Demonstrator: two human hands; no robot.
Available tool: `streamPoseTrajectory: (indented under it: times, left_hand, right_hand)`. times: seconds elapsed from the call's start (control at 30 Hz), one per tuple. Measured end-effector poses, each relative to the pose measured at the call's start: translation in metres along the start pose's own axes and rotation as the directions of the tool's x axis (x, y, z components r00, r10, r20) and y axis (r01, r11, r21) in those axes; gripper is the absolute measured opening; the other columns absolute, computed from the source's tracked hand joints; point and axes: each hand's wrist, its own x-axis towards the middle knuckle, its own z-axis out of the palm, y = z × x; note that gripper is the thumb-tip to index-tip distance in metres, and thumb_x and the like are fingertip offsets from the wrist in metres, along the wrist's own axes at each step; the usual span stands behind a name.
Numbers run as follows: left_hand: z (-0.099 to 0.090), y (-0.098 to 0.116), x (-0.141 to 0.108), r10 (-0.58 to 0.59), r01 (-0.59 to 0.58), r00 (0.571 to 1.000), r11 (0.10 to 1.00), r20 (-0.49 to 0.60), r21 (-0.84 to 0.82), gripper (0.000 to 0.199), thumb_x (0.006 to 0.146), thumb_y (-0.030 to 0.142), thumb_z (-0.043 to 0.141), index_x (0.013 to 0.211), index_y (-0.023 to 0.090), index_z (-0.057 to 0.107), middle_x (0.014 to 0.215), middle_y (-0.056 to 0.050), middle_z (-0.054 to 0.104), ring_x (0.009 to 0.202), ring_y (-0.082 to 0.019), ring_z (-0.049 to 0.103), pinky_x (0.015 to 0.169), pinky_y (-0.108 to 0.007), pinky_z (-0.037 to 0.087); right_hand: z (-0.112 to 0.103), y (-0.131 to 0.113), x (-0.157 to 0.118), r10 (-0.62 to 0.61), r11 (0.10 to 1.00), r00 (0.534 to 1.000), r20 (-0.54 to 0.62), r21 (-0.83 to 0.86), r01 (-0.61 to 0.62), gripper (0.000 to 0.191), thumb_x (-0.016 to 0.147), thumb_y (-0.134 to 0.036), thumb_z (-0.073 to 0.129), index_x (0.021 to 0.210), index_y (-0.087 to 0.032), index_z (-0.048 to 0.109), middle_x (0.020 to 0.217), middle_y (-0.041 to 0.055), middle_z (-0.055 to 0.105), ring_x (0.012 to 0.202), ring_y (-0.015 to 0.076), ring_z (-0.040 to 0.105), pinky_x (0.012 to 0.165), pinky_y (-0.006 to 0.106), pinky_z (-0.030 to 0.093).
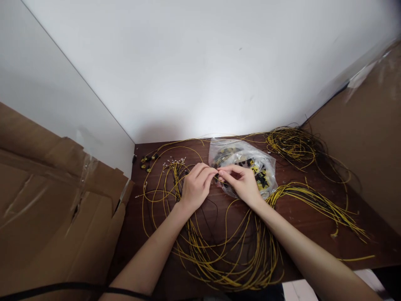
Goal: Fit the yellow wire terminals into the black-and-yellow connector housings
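My left hand [197, 184] and my right hand [242, 183] meet fingertip to fingertip above the table, each closed in a pinch. A thin yellow wire [222, 181] shows just under the fingertips; its end is hidden between them. Below my forearms, a big loop of yellow and black wires [232, 280] lies on the table. Its left ends, tipped with small pale metal terminals [177, 161], fan out beyond my left hand. Partly behind my right hand lies a clear plastic bag [219, 146] with small black and yellow parts [261, 177] in it.
A tangled heap of yellow and black wire [290, 146] sits at the back right. Several loose black and yellow parts [148, 161] lie at the back left. Cardboard [62, 209] stands at the left, another cardboard panel [369, 138] at the right. A white wall [200, 75] closes the back.
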Motion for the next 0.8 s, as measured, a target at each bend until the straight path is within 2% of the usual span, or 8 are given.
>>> streamPoseTrajectory:
  times: [0.23, 0.43, 0.6, 0.8]
  left_hand:
    - [0.0001, 0.0001, 0.001, -0.003, 0.003, 0.999, 1.0, -0.036, -0.01, 0.012, 0.086, 0.016, 0.048, 0.085, 0.017, 0.06, 0.076, -0.004, 0.058, 0.073, -0.014, 0.053, 0.068, -0.025, 0.044]
    - [0.0007, -0.0003, 0.0017, 0.011, -0.013, 0.997, 0.999, -0.076, -0.037, 0.011, 0.085, 0.014, 0.05, 0.081, 0.016, 0.06, 0.074, -0.003, 0.058, 0.07, -0.013, 0.052, 0.066, -0.025, 0.043]
    - [0.0016, -0.0013, 0.0021, 0.024, -0.031, 0.993, 0.998, -0.117, -0.052, 0.01, 0.084, 0.011, 0.052, 0.08, 0.016, 0.059, 0.072, -0.002, 0.058, 0.068, -0.012, 0.051, 0.064, -0.024, 0.043]
    - [0.0016, -0.0018, 0.0014, 0.021, -0.025, 0.994, 0.999, -0.103, -0.031, 0.01, 0.083, 0.011, 0.051, 0.079, 0.016, 0.059, 0.071, -0.002, 0.058, 0.068, -0.012, 0.051, 0.064, -0.025, 0.042]
  right_hand:
    - [0.0016, -0.0073, 0.001, 0.148, 0.969, 0.989, -0.031, 0.206, -0.139, 0.026, 0.067, -0.038, 0.072, 0.081, -0.015, 0.07, 0.07, 0.0056, 0.071, 0.064, 0.0191, 0.068, 0.064, 0.031, 0.057]
    - [0.0032, -0.0073, 0.0012, 0.242, 0.888, 0.97, -0.008, 0.404, -0.219, 0.028, 0.061, -0.034, 0.077, 0.079, -0.014, 0.071, 0.072, 0.0054, 0.071, 0.069, 0.0204, 0.069, 0.07, 0.034, 0.059]
    - [0.0028, -0.0045, 0.0012, 0.254, 0.862, 0.967, 0.029, 0.446, -0.24, 0.027, 0.062, -0.032, 0.077, 0.08, -0.014, 0.071, 0.072, 0.0056, 0.072, 0.069, 0.0202, 0.07, 0.071, 0.034, 0.059]
    - [0.0024, -0.0056, 0.0018, 0.252, 0.868, 0.967, 0.029, 0.435, -0.239, 0.025, 0.062, -0.032, 0.077, 0.08, -0.015, 0.071, 0.073, 0.0054, 0.072, 0.068, 0.0203, 0.069, 0.07, 0.034, 0.059]
